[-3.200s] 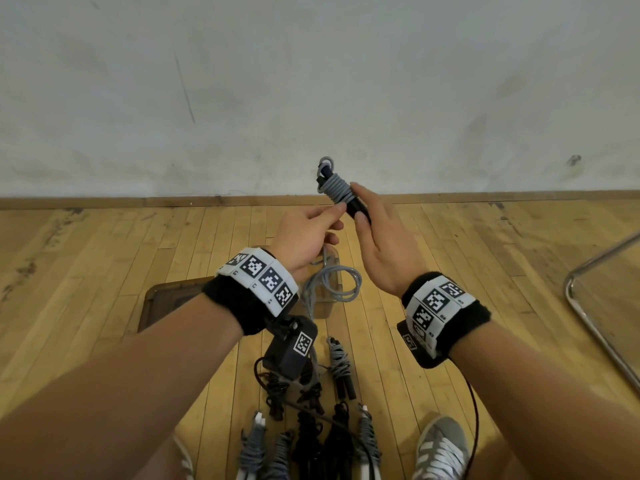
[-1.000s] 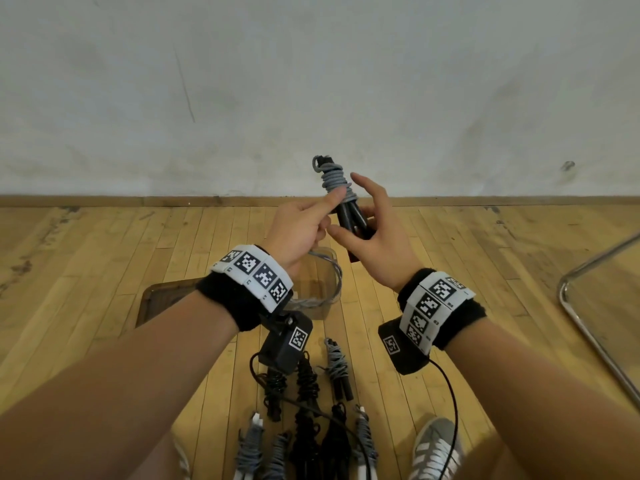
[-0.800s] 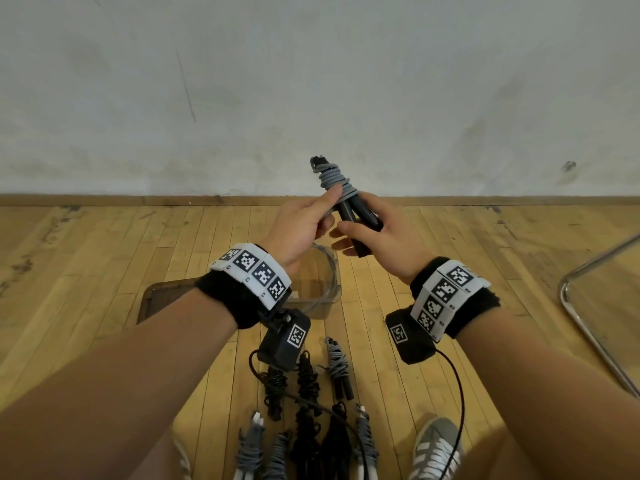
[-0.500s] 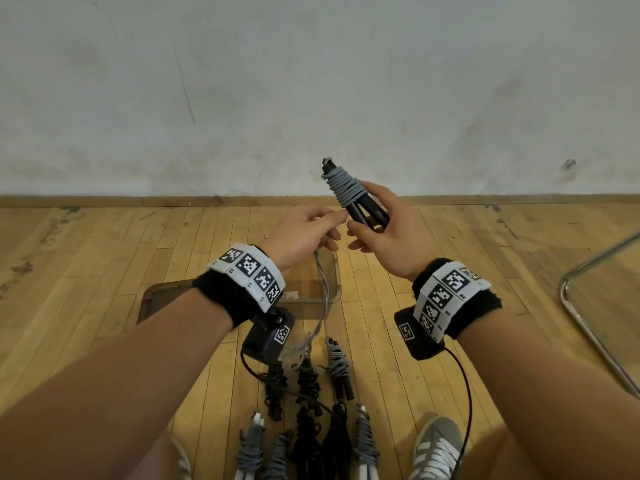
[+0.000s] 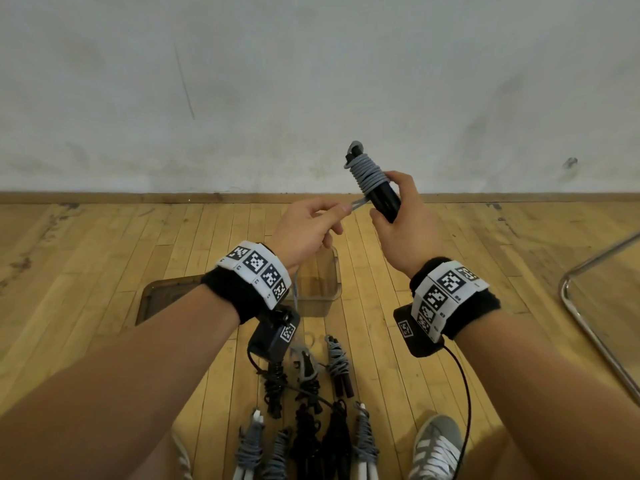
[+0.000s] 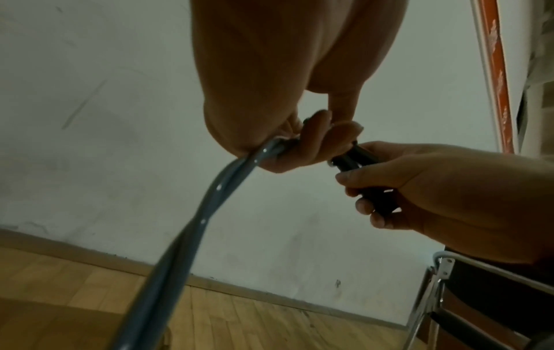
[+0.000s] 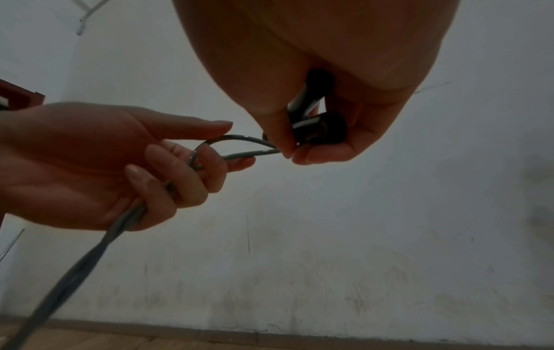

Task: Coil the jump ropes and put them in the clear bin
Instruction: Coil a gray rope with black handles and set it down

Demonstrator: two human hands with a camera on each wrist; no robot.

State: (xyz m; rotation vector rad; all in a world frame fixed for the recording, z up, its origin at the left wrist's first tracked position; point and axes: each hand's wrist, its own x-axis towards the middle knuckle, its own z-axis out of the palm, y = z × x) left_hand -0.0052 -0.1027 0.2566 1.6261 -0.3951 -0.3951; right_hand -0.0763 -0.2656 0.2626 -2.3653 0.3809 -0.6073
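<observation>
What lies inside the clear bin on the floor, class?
Through the clear bin only the wooden floor shows; no coiled rope lies in the visible part. The left hand and its wristband cover the bin's left side, so that part stays unknown.

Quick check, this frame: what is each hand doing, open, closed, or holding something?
Left hand: closed, pinching the loose grey rope.
Right hand: closed around the black handles, rope partly wound on them.
</observation>
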